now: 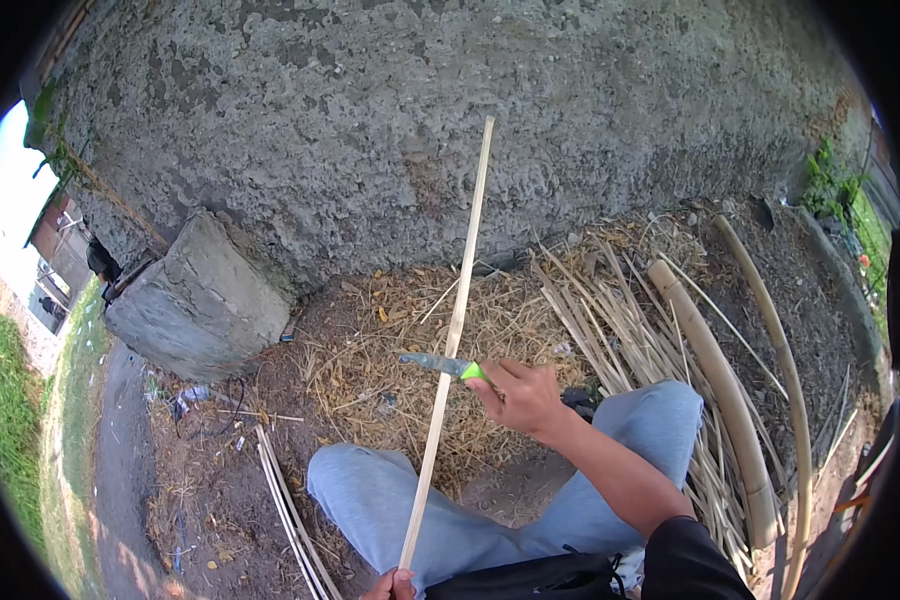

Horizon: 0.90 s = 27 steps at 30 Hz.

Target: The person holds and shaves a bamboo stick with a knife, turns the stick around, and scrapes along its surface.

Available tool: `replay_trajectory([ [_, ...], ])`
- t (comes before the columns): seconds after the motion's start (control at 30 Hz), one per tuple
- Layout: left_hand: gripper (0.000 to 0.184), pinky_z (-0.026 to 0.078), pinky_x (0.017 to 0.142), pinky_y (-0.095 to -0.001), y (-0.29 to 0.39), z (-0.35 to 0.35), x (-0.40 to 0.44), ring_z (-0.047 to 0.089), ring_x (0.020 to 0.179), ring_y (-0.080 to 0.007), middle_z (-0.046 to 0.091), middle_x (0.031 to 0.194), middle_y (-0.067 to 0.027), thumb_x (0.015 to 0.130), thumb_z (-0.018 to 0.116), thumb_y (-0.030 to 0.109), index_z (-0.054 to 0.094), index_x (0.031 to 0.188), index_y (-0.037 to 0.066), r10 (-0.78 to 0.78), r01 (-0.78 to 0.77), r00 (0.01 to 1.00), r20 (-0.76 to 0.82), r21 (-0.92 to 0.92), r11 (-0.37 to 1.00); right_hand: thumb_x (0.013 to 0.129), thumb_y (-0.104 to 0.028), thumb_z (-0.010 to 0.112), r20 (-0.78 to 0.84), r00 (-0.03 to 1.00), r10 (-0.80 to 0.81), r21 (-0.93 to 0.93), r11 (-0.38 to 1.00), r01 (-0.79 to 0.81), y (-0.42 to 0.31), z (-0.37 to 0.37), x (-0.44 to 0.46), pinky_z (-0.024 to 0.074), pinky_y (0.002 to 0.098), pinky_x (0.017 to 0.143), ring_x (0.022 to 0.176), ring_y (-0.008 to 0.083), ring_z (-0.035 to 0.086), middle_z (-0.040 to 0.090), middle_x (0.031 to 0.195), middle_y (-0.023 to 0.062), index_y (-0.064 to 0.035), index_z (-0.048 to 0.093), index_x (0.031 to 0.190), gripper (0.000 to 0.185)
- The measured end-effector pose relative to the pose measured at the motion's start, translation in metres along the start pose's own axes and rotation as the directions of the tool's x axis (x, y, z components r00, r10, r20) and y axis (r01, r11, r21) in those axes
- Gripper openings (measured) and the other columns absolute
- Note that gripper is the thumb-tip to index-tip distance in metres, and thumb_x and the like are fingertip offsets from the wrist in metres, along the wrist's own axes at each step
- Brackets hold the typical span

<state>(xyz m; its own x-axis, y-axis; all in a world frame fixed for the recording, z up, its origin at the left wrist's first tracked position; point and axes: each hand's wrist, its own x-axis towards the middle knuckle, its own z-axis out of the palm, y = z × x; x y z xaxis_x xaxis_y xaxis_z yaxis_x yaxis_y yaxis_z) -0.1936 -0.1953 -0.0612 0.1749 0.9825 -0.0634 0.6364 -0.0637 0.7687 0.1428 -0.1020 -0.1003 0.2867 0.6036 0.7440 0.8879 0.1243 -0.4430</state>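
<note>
My right hand (pixel 522 397) is closed round the bright green handle of a knife (pixel 433 363). Its grey, worn-looking blade points left and crosses a long bamboo strip (pixel 468 245) near the middle; whether the edge bites into it I cannot tell. Low in the view, at my lap, my left hand (pixel 391 586) pinches the near end of that strip. The pale strip slants up and away from me, its far end in front of the wall. Most of my left hand is cut off by the bottom edge.
Ahead rises a rough grey wall (pixel 420 130), with a concrete block (pixel 210 300) at left. Shavings (pixel 370 400) litter the ground. On the right lie many split strips (pixel 610 340), a thick bamboo piece (pixel 720 400) and a curved pole (pixel 770 330). A few strips (pixel 288 510) lie left.
</note>
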Motion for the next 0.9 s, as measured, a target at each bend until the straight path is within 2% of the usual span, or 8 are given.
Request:
replay_trajectory([
  [0.13, 0.027, 0.040, 0.053, -0.0314, 0.020, -0.001, 0.004, 0.046, 0.058, -0.0107, 0.049, 0.059, -0.0047, 0.098, 0.055, 0.019, 0.061, 0.081, -0.001, -0.086, 0.091, 0.995, 0.042, -0.118, 0.989, 0.091, -0.034, 0.069, 0.152, 0.977, -0.152, 0.006, 0.988, 0.153, -0.036, -0.006, -0.020, 0.0396, 0.0339, 0.034, 0.042, 0.0191, 0.057, 0.062, 0.065, 0.0041, -0.0087, 0.070, 0.096, 0.026],
  [0.27, 0.028, 0.041, 0.054, -0.0313, 0.010, 0.002, 0.002, 0.046, 0.058, -0.0114, 0.051, 0.059, -0.0060, 0.099, 0.055, 0.020, 0.061, 0.081, -0.001, -0.046, 0.050, 0.998, 0.036, -0.103, 0.993, 0.090, -0.032, 0.071, 0.143, 0.973, -0.184, -0.016, 0.982, 0.188, -0.032, -0.010, -0.012, 0.0377, 0.0324, 0.034, 0.040, 0.0178, 0.056, 0.063, 0.062, 0.0040, -0.0063, 0.072, 0.092, 0.025],
  [0.33, 0.029, 0.040, 0.053, -0.0321, 0.002, 0.004, -0.003, 0.045, 0.058, -0.0123, 0.050, 0.059, -0.0066, 0.099, 0.055, 0.020, 0.061, 0.081, -0.001, 0.011, -0.011, 1.000, -0.005, -0.018, 1.000, 0.090, -0.032, 0.071, -0.050, 0.992, 0.119, -0.116, 0.985, -0.124, -0.001, -0.012, 0.015, 0.0383, 0.0334, 0.034, 0.042, 0.0196, 0.057, 0.066, 0.066, 0.0054, -0.0073, 0.072, 0.091, 0.025],
  [0.53, 0.028, 0.040, 0.053, -0.0334, 0.003, 0.002, 0.003, 0.044, 0.057, -0.0126, 0.049, 0.060, -0.0068, 0.100, 0.053, 0.020, 0.063, 0.085, -0.001, -0.030, 0.030, 0.999, -0.017, 0.040, 0.999, 0.090, -0.031, 0.071, -0.059, 0.995, 0.076, -0.150, 0.985, -0.084, 0.000, -0.007, 0.013, 0.0381, 0.0361, 0.035, 0.043, 0.0214, 0.057, 0.068, 0.068, 0.0057, -0.0097, 0.073, 0.092, 0.021],
  [0.6, 0.027, 0.042, 0.054, -0.0330, -0.016, 0.000, 0.002, 0.047, 0.057, -0.0127, 0.052, 0.061, -0.0075, 0.100, 0.054, 0.020, 0.066, 0.089, -0.001, 0.110, -0.105, 0.993, -0.049, 0.091, 0.990, 0.090, -0.031, 0.071, -0.015, 0.996, 0.093, -0.138, 0.986, -0.094, -0.006, -0.008, 0.002, 0.0378, 0.0365, 0.035, 0.042, 0.0207, 0.056, 0.064, 0.065, 0.0038, -0.0102, 0.072, 0.094, 0.021],
  [0.63, 0.025, 0.045, 0.055, -0.0333, -0.015, -0.001, 0.001, 0.052, 0.059, -0.0139, 0.057, 0.065, -0.0090, 0.099, 0.055, 0.019, 0.068, 0.094, -0.001, -0.026, 0.027, 1.000, -0.014, 0.082, 0.996, 0.090, -0.031, 0.071, 0.020, 0.999, 0.026, -0.130, 0.991, -0.023, -0.018, -0.010, -0.003, 0.0378, 0.0362, 0.035, 0.041, 0.0200, 0.056, 0.062, 0.063, 0.0030, -0.0098, 0.071, 0.095, 0.022],
  [0.83, 0.026, 0.043, 0.054, -0.0326, 0.007, 0.001, 0.000, 0.049, 0.058, -0.0132, 0.057, 0.064, -0.0080, 0.099, 0.056, 0.019, 0.066, 0.091, -0.002, 0.041, -0.040, 0.997, -0.058, 0.020, 0.999, 0.094, -0.033, 0.065, 0.090, 0.979, -0.185, -0.088, 0.977, 0.193, -0.025, -0.009, -0.006, 0.0399, 0.0365, 0.033, 0.039, 0.0192, 0.055, 0.061, 0.062, 0.0039, -0.0062, 0.068, 0.093, 0.027],
  [0.9, 0.026, 0.042, 0.054, -0.0323, 0.002, 0.001, 0.000, 0.048, 0.058, -0.0129, 0.056, 0.063, -0.0076, 0.099, 0.056, 0.019, 0.065, 0.089, -0.002, 0.012, -0.012, 1.000, -0.007, 0.041, 0.999, 0.092, -0.030, 0.069, -0.081, 0.996, 0.034, -0.189, 0.981, -0.049, -0.004, -0.005, 0.006, 0.0359, 0.0346, 0.033, 0.040, 0.0176, 0.054, 0.059, 0.061, 0.0014, -0.0087, 0.070, 0.094, 0.022],
])
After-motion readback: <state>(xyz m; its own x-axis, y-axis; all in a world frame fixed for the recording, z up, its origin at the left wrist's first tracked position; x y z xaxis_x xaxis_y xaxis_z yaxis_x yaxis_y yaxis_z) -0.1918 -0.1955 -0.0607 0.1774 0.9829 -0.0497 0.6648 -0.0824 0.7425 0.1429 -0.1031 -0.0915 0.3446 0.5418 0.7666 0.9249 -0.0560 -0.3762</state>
